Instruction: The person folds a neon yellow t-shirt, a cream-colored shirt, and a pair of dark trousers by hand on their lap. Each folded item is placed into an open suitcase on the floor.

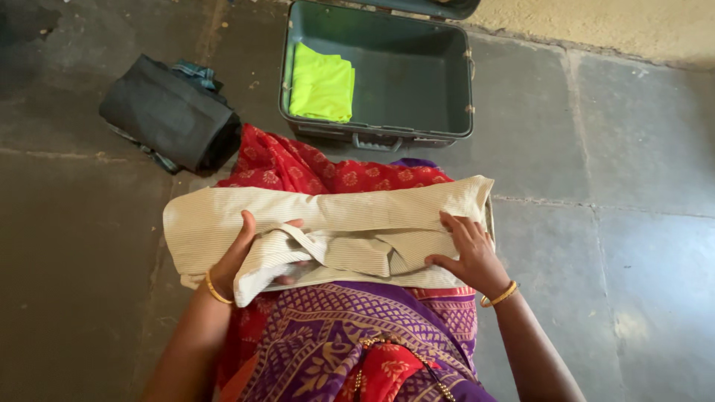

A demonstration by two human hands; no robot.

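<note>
Striped cream shirt (328, 223) is lying across the person's lap, over a red patterned cloth (298, 167) and a purple patterned garment (335, 335), and is being folded. Judged from its present shape, the folding is partly done: the body is forming a long flat band, while a sleeve or loose flap is still bunching near the middle. Left hand (238, 257) is grasping that loose flap, its grip closing around the fabric. Right hand (469, 253) is pressing flat on the right end of the shirt, fingers spread and not clenching.

Open grey suitcase (447, 82) is standing on the stone floor (633, 186) just beyond the lap. It is holding one folded neon-yellow garment (322, 83) against its left wall; the remainder of the interior is showing bare. A dark folded bundle (167, 112) is lying on the floor to the left of the suitcase, outside it.
</note>
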